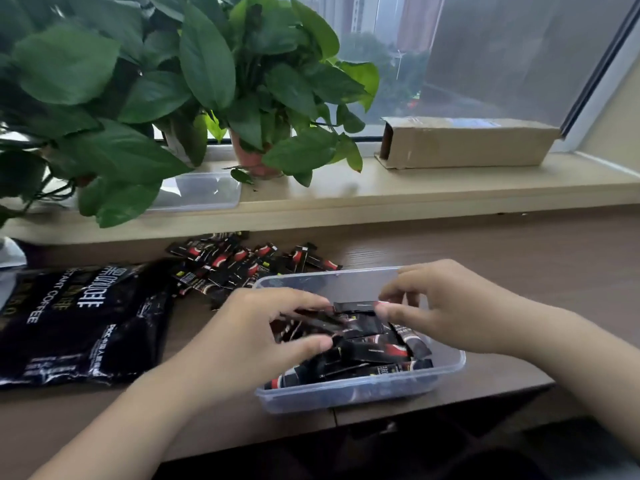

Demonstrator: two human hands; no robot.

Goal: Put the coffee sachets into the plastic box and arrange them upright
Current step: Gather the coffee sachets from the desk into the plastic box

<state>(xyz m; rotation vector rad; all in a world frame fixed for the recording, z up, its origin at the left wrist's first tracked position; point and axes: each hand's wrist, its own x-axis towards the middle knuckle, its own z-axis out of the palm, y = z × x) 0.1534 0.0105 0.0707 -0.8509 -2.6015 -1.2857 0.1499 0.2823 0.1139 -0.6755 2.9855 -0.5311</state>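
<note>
The plastic box point(360, 393) stands on the table point(519, 258), near its front edge; both hands are over it. The right hand point(450, 306) pinches the right end of one black sachet point(355, 307) between thumb and curled fingers, and holds it level above the box. The left hand point(263, 327) has its fingers and thumb curled on some of the heap of sachets point(374, 355) inside the box; these lie flat and crossed, not upright. More loose sachets point(242, 261) lie in a pile just behind the box; a big black coffee bag point(79, 320) lies flat to the left. On the window sill point(450, 192) are potted plants point(207, 74), a cardboard box point(467, 143) and a clear container point(204, 192).
</note>
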